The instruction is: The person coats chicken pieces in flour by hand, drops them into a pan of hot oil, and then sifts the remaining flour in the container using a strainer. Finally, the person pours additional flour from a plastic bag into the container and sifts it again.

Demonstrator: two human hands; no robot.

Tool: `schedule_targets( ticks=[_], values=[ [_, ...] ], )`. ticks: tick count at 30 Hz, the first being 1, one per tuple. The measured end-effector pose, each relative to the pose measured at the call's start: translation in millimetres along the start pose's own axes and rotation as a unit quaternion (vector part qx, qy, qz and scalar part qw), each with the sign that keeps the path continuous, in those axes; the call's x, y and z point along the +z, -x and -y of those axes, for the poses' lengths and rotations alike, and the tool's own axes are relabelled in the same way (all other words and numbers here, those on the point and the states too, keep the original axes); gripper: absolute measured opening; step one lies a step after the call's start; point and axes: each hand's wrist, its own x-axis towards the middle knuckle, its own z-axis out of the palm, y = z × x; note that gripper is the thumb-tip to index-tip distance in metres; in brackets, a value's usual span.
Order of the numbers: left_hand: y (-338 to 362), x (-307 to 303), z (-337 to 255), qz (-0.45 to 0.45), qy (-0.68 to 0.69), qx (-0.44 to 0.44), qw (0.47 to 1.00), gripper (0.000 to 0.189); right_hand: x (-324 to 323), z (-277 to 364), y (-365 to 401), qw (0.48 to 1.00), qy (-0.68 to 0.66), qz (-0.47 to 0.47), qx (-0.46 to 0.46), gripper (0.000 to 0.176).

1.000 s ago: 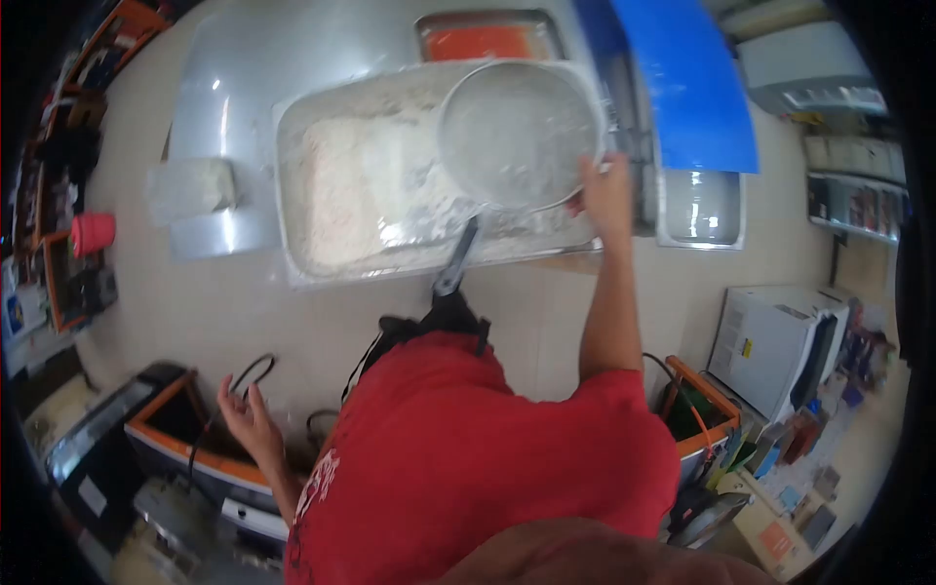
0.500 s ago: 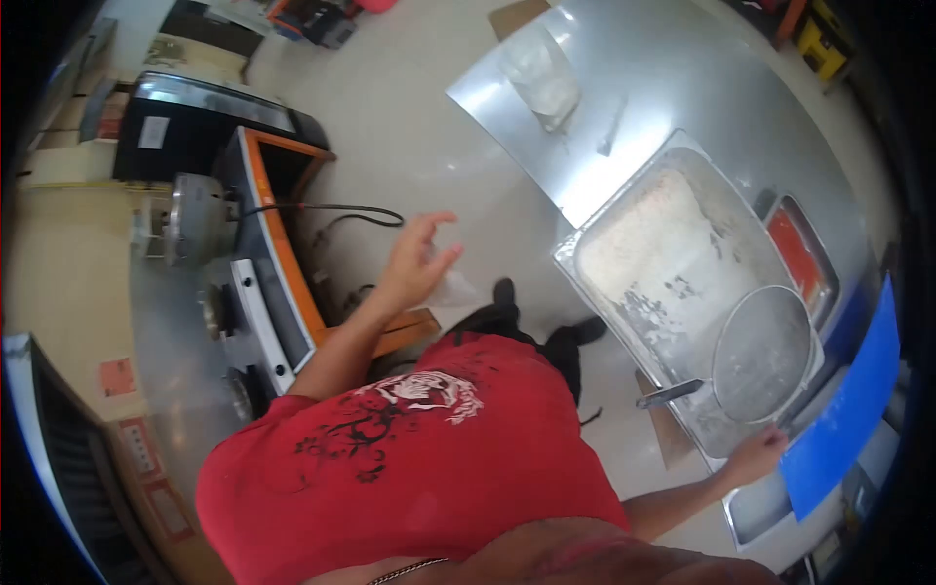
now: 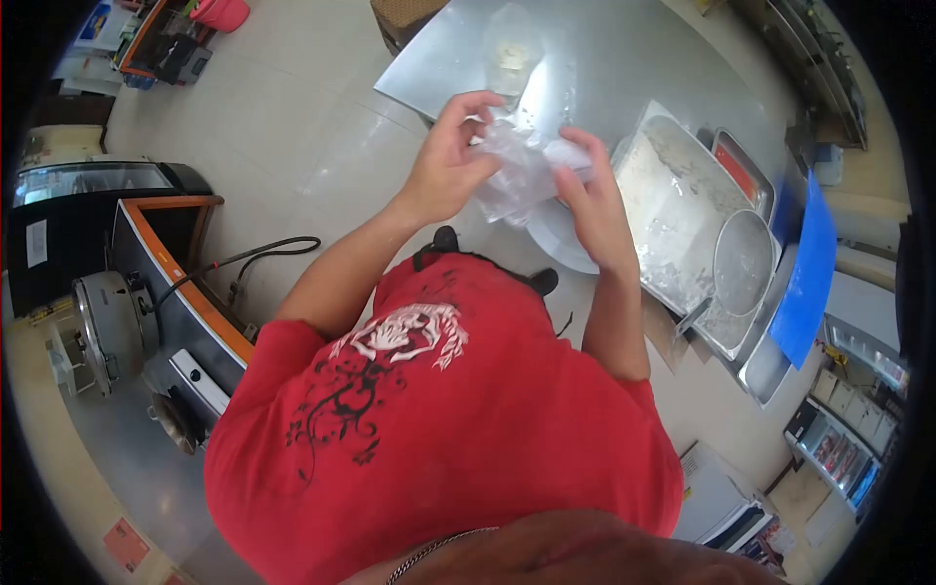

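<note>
Pale tiles cover the floor (image 3: 322, 146) around a steel counter (image 3: 634, 49), where a large tray (image 3: 723, 336) lies along the near side. Well to the left of the tray are a dark display case (image 3: 93, 203), a silver pot (image 3: 115, 322) and an orange-edged cabinet (image 3: 180, 268) with a black hose (image 3: 268, 244) looping out of it. Also far left of the tray, in the background, is a pink bucket (image 3: 222, 12).

Nearer the tray but left of it, the left hand (image 3: 448, 161) grips one side of a crumpled, clear plastic bag (image 3: 517, 171) between fingers and thumb. On the counter, to the left of the tray and beyond the hands, a filled bag (image 3: 514, 58) shows whitish contents. Just left of the tray, the right hand (image 3: 597, 210) pinches the other side of the plastic bag, so both hold it in the air; whether anything is inside cannot be told.

Within the tray, white powder (image 3: 658, 161) coats the left part, and a round sieve (image 3: 743, 261) rests at the right end, its handle reaching over the near rim. Beyond the tray sits a small pan (image 3: 760, 175) of something red. At the tray's right, a blue sheet (image 3: 807, 283) slopes down.
</note>
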Motion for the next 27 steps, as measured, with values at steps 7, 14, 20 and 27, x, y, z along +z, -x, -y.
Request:
schedule_targets(
  ticks=[7,14,20,27],
  values=[
    [-5,-89,22,-0.056,-0.292,0.142,0.944,0.042,23,-30,-34,0.989,0.068,-0.13,0.005,0.019],
    [9,-95,62,-0.03,-0.152,0.0,0.988,0.029,-11,-30,5,0.893,0.38,-0.239,0.03,0.05],
    [11,-35,88,0.093,-0.114,-0.02,0.989,0.024,-73,-27,57,0.852,0.382,-0.329,0.141,0.063],
    [24,53,94,0.215,-0.161,0.036,0.962,0.014,-97,-43,72,0.956,0.097,-0.262,0.088,0.053]
  ],
)
